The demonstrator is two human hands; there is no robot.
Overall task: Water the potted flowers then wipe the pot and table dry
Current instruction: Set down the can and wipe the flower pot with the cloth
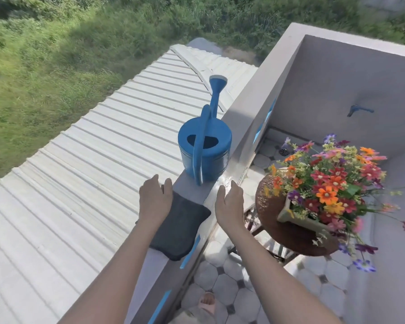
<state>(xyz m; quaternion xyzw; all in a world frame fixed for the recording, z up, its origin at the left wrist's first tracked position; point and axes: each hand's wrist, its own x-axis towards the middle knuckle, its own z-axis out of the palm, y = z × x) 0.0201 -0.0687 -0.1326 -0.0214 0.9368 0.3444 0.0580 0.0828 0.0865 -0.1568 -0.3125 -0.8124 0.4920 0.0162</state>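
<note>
the blue watering can [205,155] stands on the narrow ledge [188,186], handle toward the person. both grips are apart and hold nothing. the left grip [153,199] hangs over the far end of the dark cloth [180,228], and the right grip [229,206] is by the ledge's inner edge, where a wet sheen shows. the flowers [332,183] sit in a pale pot [299,219] on the round desk [268,206], low to the right. a careless reach could knock the can onto the roof [103,160]. a wet handle could slip, and a swung can could clip the blooms and tip the pot.
</note>
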